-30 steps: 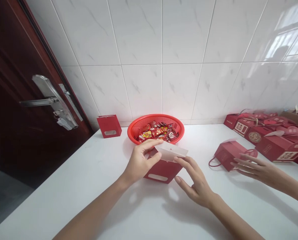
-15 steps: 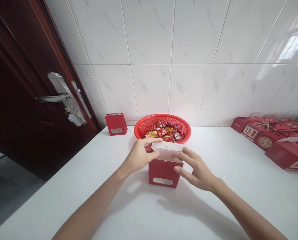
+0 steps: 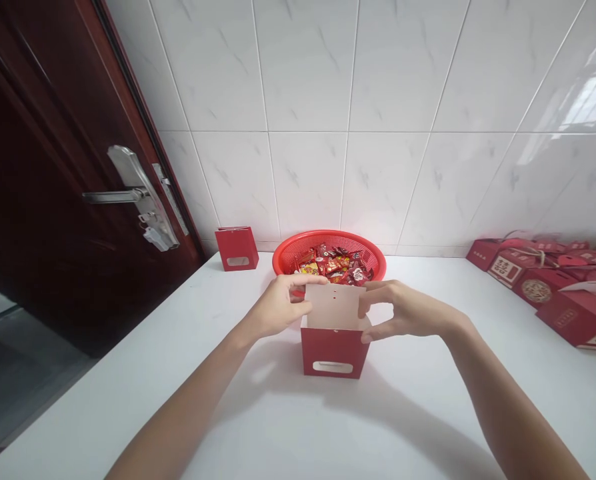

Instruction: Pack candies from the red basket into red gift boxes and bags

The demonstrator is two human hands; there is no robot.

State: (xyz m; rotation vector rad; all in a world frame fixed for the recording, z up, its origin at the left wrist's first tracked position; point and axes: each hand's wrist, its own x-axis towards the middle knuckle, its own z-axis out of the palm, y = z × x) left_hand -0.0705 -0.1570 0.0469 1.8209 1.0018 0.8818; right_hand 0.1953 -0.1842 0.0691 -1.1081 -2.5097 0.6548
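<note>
1. Right hand (image 3: 409, 308) is now pinching the red box (image 3: 329, 345) at three o'clock, its mouth widening.
2. Left hand (image 3: 276, 308) is gripping nine o'clock.
3. It's standing six o'clock from the basket (image 3: 289, 253).
4. Even spreading is probably preventing creases.

This was most likely a room in a home, though the view took in too little of it to be sure. Pale marble-veined tiles (image 3: 308, 67) covered the wall. At the left stood a dark red-brown door (image 3: 43, 133) with a metal lever handle (image 3: 112, 197) and keys (image 3: 155, 237) hanging at its lock, of a household kind. A plain white tabletop (image 3: 258, 433) ran up to the tiles, bearing a plastic colander-like basket (image 3: 380, 268) of wrapped sweets (image 3: 335, 265), an open red box (image 3: 334, 345) and, at the right, grouped festive boxes (image 3: 533, 287). Daylight from a window showed as a reflection (image 3: 595, 100) on the glossy wall.
</note>
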